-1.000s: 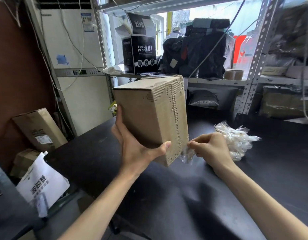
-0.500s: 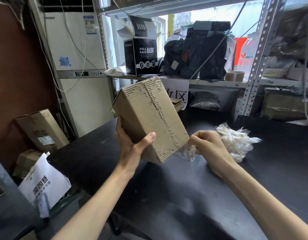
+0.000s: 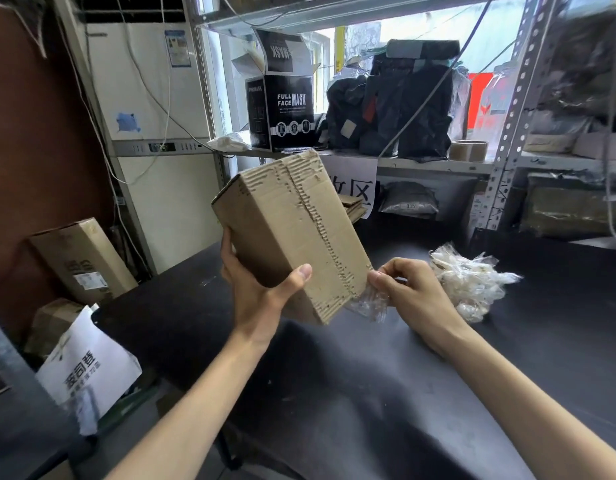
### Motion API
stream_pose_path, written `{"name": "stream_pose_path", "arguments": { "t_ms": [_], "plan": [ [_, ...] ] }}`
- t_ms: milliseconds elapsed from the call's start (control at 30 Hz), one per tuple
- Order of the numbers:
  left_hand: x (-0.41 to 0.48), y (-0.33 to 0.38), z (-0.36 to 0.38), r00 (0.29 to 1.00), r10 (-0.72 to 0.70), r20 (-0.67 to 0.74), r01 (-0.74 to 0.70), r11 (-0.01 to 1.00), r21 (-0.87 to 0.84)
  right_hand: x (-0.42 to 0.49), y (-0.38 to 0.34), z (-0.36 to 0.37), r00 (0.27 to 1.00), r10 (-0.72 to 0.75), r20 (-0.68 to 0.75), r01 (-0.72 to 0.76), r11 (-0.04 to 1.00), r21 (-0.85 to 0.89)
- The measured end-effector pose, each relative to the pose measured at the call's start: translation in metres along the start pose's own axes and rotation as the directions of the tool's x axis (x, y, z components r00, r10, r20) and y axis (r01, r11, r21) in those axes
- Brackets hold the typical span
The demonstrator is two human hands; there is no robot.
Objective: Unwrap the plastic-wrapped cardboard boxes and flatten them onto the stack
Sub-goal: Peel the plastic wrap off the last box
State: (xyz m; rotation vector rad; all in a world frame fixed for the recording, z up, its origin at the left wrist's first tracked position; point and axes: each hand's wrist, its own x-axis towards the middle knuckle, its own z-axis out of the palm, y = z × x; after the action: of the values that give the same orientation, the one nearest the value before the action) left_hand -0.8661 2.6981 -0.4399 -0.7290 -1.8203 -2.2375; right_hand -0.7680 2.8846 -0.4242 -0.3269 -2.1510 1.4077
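— Where's the cardboard box?
— Tilted above the black surface, left hand clamped around its lower end; those fingers are mostly hidden behind it.
— And the right hand?
— Pinching a clear plastic strip at the box's corner. Beyond lies crumpled plastic wrap; a flattened cardboard stack peeks out behind the box.

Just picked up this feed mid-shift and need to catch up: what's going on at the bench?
A person is unwrapping a cardboard box. The left hand holds it tilted above the black table, while the right hand pinches a scrap of clear plastic wrap at the box's lower corner. A crumpled pile of plastic lies on the table to the right. The box is not yet flattened.
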Motion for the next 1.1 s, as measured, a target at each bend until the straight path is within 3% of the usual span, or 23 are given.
{"name": "stream_pose_path", "arguments": {
  "t_ms": [267, 367, 567, 767, 900, 1000, 1033, 1100],
  "plan": [
    [0.004, 0.006, 0.002, 0.946, -0.324, -0.027, 0.296, 0.893, -0.340, -0.004, -0.013, 0.002, 0.992, -0.124, 0.005, 0.121, 0.976, 0.179],
    [0.009, 0.008, -0.001, 0.922, -0.386, -0.018, 0.356, 0.867, -0.348, -0.004, -0.011, 0.005, 0.991, -0.136, 0.005, 0.130, 0.958, 0.255],
    [0.014, 0.011, -0.005, 0.865, -0.502, 0.019, 0.487, 0.827, -0.281, -0.009, -0.018, 0.006, 0.991, -0.059, 0.122, -0.015, 0.850, 0.527],
    [0.009, 0.017, 0.011, 0.840, -0.542, -0.035, 0.519, 0.821, -0.239, -0.007, -0.014, -0.001, 0.992, -0.010, -0.129, 0.047, 0.957, 0.287],
    [0.010, 0.018, 0.015, 0.798, -0.603, -0.014, 0.584, 0.779, -0.229, -0.009, -0.020, -0.004, 0.975, -0.177, -0.135, 0.196, 0.970, 0.142],
    [0.011, 0.019, 0.017, 0.734, -0.680, -0.005, 0.666, 0.720, -0.195, -0.011, -0.020, -0.003, 0.970, -0.203, -0.136, 0.220, 0.968, 0.123],
    [0.010, 0.019, 0.019, 0.743, -0.669, -0.026, 0.660, 0.738, -0.139, -0.011, -0.020, -0.002, 0.972, -0.196, -0.129, 0.212, 0.969, 0.124],
    [0.006, 0.019, 0.022, 0.858, -0.495, -0.136, 0.509, 0.855, 0.100, -0.012, -0.019, -0.002, 0.973, -0.197, -0.122, 0.210, 0.971, 0.111]
  ]
}}
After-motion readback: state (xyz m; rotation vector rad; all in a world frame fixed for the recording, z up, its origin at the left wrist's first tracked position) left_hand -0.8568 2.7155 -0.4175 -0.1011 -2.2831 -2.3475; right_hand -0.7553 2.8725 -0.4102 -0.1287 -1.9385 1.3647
